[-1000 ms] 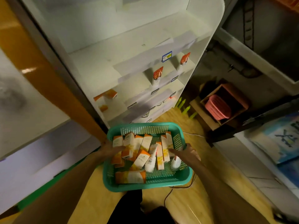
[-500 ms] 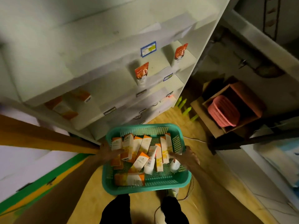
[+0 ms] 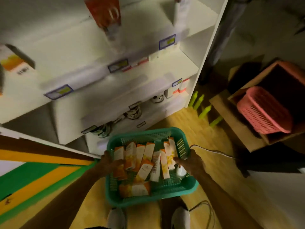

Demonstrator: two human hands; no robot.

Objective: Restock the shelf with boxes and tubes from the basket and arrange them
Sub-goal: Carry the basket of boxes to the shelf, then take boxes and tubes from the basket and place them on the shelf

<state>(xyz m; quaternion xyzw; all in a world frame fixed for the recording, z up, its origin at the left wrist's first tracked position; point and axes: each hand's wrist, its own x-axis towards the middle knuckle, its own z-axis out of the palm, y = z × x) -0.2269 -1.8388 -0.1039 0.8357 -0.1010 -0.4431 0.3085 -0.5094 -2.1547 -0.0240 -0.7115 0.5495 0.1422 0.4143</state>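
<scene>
Both hands, left (image 3: 109, 161) and right (image 3: 192, 163), are gripping the green basket (image 3: 142, 134) by its side rims below the shelf (image 3: 173, 63). Loose boxes (image 3: 132, 156) are risking spillage should it tilt.

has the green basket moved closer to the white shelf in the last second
Yes. The green basket, gripped by both hands, now sits nearer the white shelf; its far rim almost reaches the bottom tier.
</scene>
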